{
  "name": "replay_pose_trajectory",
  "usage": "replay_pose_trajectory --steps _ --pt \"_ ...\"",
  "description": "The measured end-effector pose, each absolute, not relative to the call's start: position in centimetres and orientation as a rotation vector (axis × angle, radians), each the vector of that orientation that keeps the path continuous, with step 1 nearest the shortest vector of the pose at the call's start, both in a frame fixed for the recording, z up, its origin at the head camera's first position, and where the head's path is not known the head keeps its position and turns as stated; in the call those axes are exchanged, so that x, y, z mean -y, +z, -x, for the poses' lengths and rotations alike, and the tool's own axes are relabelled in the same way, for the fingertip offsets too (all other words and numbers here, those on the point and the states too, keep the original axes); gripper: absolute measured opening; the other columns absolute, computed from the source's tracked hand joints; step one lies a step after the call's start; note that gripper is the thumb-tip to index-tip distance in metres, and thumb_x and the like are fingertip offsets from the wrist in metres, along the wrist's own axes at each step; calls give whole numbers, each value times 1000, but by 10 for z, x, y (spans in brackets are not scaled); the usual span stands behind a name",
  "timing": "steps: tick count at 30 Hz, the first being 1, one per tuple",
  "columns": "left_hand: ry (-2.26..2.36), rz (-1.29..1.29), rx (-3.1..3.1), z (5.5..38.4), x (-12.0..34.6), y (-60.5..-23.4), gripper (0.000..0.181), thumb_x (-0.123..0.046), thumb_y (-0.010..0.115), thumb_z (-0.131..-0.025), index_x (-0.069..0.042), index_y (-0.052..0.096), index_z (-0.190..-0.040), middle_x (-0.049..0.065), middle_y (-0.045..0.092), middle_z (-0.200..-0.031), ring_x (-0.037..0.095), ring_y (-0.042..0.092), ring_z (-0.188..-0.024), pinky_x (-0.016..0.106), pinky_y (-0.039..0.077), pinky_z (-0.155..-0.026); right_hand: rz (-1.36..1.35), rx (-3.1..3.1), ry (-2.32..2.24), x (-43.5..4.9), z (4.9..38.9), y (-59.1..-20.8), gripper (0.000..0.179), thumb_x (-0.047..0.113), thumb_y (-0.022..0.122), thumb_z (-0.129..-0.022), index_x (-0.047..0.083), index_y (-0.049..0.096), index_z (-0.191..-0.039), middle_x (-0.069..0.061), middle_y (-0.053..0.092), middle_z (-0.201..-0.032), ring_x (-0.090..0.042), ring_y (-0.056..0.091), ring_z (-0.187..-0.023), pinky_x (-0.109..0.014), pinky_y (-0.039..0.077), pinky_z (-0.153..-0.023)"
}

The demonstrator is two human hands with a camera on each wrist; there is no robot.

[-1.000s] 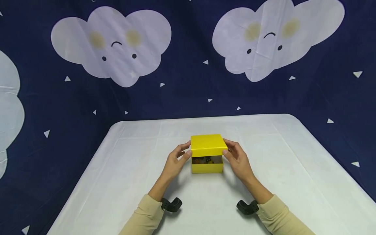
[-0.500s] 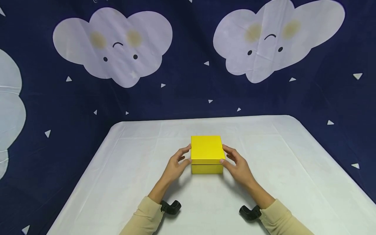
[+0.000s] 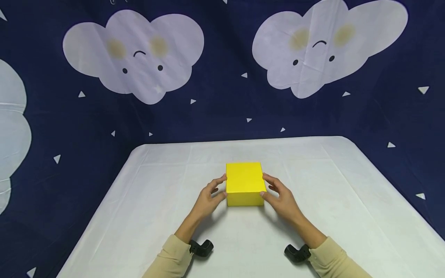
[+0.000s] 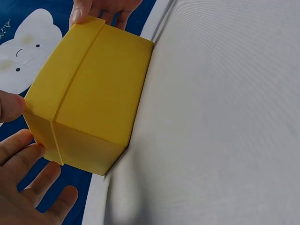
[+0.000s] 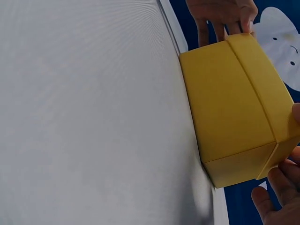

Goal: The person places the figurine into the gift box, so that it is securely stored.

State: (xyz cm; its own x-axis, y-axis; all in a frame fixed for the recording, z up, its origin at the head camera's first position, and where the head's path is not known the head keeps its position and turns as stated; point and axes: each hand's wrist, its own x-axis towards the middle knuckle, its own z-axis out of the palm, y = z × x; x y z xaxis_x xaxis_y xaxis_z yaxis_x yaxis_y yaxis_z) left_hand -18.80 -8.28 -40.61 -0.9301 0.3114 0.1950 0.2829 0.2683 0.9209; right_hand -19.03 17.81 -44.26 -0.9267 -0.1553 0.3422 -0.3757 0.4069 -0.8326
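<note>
A yellow cardboard box (image 4: 105,89) stands on the table with its yellow lid (image 3: 244,177) fitted over the top. A seam between lid and box body shows in both wrist views. My left hand (image 3: 206,199) holds the lid's left side, thumb at the near corner and fingertips farther back. On the opposite side my right hand (image 3: 283,200) holds the lid in the same way. The lower fingers of the left hand (image 4: 28,183) are spread apart from the box. What lies inside the box is hidden by the lid.
A white cloth covers the table (image 3: 146,216). Behind it hangs a dark blue curtain (image 3: 222,116) printed with clouds and small triangles. Each wrist wears a black camera mount, one at the left (image 3: 201,248) and one at the right (image 3: 297,253).
The lid has come down onto the box, closing the front gap where small items showed inside. Both hands have lowered with it and still touch its sides.
</note>
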Motion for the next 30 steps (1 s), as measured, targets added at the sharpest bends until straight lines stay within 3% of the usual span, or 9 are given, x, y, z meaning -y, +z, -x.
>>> replay_pose_trajectory --steps 7,13,25,30 --pt "1773 -582 -2525 201 85 -438 46 -5 58 -91 -8 49 -136 6 40 -149 27 34 -140 52 34 -110 -479 2474 1534 -177 189 -445 51 4 63 -88 -3 45 -135 -20 41 -146 -38 42 -132 -53 41 -103" --pt "1774 -599 -2528 205 87 -440 46 -9 59 -90 -15 50 -135 0 41 -149 23 35 -140 49 35 -110 -460 2494 1528 -179 192 -445 49 11 65 -88 5 48 -134 -13 44 -146 -32 43 -132 -49 42 -104" --pt "1748 -562 -2532 203 87 -443 46 -9 60 -90 -15 50 -135 -1 41 -150 23 34 -141 49 34 -110 -475 2530 1499 -180 189 -446 52 15 66 -88 6 47 -135 -12 43 -147 -33 43 -133 -49 43 -102" --pt "1746 -550 -2517 199 85 -438 47 -5 58 -90 -8 48 -136 5 40 -150 27 33 -141 52 32 -110 -454 2545 1493 -181 189 -447 52 15 67 -87 6 47 -135 -12 43 -147 -32 43 -133 -49 44 -102"
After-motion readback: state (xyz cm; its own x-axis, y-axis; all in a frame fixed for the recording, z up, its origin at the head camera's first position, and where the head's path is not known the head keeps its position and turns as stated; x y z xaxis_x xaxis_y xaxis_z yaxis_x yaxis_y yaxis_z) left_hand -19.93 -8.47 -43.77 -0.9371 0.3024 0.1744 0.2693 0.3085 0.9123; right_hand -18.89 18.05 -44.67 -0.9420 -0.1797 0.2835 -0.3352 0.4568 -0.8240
